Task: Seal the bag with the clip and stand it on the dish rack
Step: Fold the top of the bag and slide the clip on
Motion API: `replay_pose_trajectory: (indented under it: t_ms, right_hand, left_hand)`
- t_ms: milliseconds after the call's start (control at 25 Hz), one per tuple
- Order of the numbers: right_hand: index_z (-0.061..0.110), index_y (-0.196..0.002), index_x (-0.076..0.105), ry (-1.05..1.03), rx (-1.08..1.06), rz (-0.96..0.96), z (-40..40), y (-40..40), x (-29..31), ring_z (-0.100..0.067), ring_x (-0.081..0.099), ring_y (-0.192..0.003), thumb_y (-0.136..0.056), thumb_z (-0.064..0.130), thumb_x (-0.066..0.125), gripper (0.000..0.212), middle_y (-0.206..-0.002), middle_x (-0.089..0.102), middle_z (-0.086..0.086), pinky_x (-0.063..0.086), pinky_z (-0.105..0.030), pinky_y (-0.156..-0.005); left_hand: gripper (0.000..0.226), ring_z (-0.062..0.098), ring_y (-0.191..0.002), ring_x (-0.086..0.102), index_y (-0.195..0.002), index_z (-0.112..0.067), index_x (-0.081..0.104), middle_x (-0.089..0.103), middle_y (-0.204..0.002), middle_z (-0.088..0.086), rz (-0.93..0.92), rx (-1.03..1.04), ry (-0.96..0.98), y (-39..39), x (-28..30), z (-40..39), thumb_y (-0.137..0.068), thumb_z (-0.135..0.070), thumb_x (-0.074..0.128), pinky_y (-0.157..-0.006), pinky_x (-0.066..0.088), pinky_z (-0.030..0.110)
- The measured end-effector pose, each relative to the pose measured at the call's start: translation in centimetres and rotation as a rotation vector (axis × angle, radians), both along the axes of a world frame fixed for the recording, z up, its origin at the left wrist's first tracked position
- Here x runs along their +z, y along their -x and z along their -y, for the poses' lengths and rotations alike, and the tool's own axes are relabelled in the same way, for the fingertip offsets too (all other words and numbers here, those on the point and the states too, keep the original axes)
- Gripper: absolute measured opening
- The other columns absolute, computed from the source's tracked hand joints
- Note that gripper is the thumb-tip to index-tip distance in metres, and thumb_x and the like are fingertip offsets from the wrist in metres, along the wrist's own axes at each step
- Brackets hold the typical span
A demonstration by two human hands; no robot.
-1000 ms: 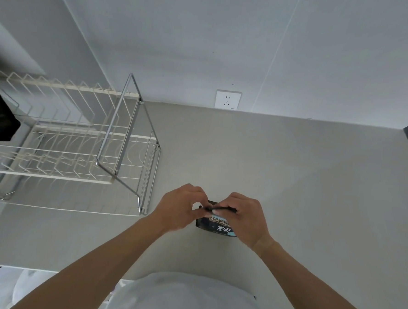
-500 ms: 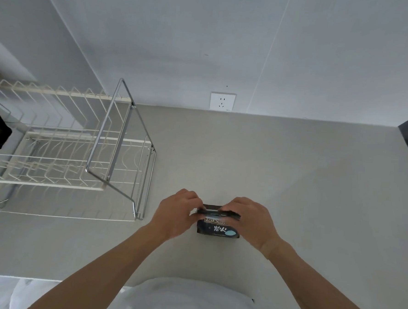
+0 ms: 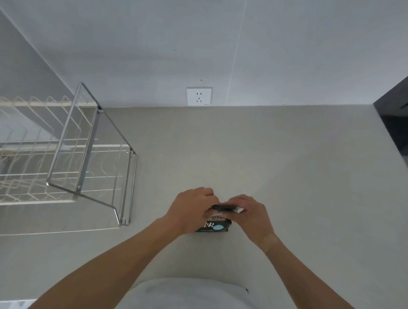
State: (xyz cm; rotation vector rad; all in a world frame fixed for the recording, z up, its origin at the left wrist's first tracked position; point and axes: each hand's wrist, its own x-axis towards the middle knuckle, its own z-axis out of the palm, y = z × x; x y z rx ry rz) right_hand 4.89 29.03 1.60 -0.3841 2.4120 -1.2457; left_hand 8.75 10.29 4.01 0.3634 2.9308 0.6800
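While both hands (image 3: pixel 221 211) pinch the bag (image 3: pixel 214 225) top — counter (image 3: pixel 292 183) bare around, dish rack (image 3: pixel 61 160) well left.

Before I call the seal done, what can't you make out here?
- Clip: head view, mostly covered by left hand and right hand; closure unclear.
- Bag: top edge hidden by fingers, print blurred.
- Dish rack: cut off at left edge.

Small dark bag (image 3: pixel 214 226), pale print, upright on counter (image 3: pixel 280 183); black clip (image 3: pixel 224 207) across top edge. Wire dish rack (image 3: pixel 83 161) well apart, left.
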Motion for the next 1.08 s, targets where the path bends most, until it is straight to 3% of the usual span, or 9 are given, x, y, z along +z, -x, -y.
replay_pose_trajectory:
  t_ms: [200, 320, 520, 680, 800, 960, 1080]
  right_hand:
    - [0.027, -0.080, 0.075, 0.031, -0.029, 0.070, -0.6, -0.2, -1.0, -0.010, 0.059, -0.090, -0.067, 0.031, 0.083, 0.016, -0.085, 0.070, 0.013, 0.039, -0.021, -0.072]
    - [0.029, -0.072, 0.071, -0.013, -0.047, 0.026, -1.3, -0.6, -1.4, -0.013, 0.057, -0.086, -0.068, 0.031, 0.084, 0.013, -0.081, 0.067, 0.014, 0.040, -0.020, -0.071]
    - [0.032, -0.084, 0.076, -0.009, -0.052, -0.003, -1.0, -0.4, -0.9, -0.004, 0.053, -0.093, -0.072, 0.033, 0.080, 0.013, -0.091, 0.066, 0.017, 0.037, -0.015, -0.073]
    - [0.038, -0.088, 0.075, 0.048, -0.037, -0.014, -0.4, -0.6, -0.4, -0.003, 0.054, -0.096, -0.074, 0.032, 0.079, 0.015, -0.092, 0.067, 0.018, 0.038, -0.015, -0.075]
    - [0.041, -0.084, 0.074, 0.063, -0.042, 0.025, 0.4, -0.7, -0.5, -0.003, 0.058, -0.091, -0.074, 0.027, 0.079, 0.017, -0.090, 0.069, 0.017, 0.040, -0.013, -0.072]
    - [0.033, -0.073, 0.076, 0.152, -0.145, 0.108, 0.8, -0.4, -0.8, -0.005, 0.065, -0.083, -0.071, 0.021, 0.080, 0.013, -0.084, 0.073, 0.012, 0.050, -0.022, -0.070]
    - [0.036, -0.074, 0.076, 0.172, -0.115, 0.096, 1.0, -0.7, -0.9, -0.002, 0.064, -0.082, -0.070, 0.021, 0.081, 0.016, -0.085, 0.071, 0.020, 0.049, -0.016, -0.067]
  left_hand:
    - [0.003, 0.020, -0.072, 0.055, -0.082, -0.010, 0.068, 0.061, -0.079, 0.004, -0.026, 0.093, -0.188, -1.0, -0.4, -0.2, -0.081, -0.008, 0.065, -0.057, 0.043, 0.031]
    - [0.002, 0.012, -0.063, 0.049, -0.079, -0.012, 0.070, 0.061, -0.075, 0.002, 0.008, 0.155, -0.285, -1.4, -0.6, -0.8, -0.080, -0.011, 0.069, -0.056, 0.036, 0.026]
    - [0.008, 0.008, -0.073, 0.051, -0.090, -0.023, 0.069, 0.064, -0.085, -0.008, 0.038, 0.174, -0.221, -0.8, 0.2, 1.0, -0.082, -0.022, 0.068, -0.062, 0.039, 0.025]
    - [0.018, 0.008, -0.083, 0.052, -0.100, -0.024, 0.068, 0.066, -0.094, -0.009, 0.042, 0.191, -0.212, -2.5, -0.1, 3.6, -0.082, -0.018, 0.070, -0.072, 0.043, 0.025]
    - [0.014, 0.008, -0.084, 0.057, -0.094, -0.023, 0.072, 0.066, -0.091, -0.009, 0.061, 0.338, -0.268, -3.5, -0.5, 5.0, -0.081, -0.017, 0.073, -0.076, 0.047, 0.024]
    - [0.015, 0.004, -0.075, 0.059, -0.078, -0.027, 0.071, 0.063, -0.080, -0.012, 0.113, 0.444, -0.417, -3.6, -0.4, 5.8, -0.078, -0.013, 0.075, -0.069, 0.048, 0.023]
    - [0.015, 0.002, -0.076, 0.059, -0.079, -0.027, 0.070, 0.063, -0.082, -0.012, 0.112, 0.456, -0.434, -4.2, -0.8, 5.8, -0.079, -0.013, 0.074, -0.068, 0.046, 0.018]
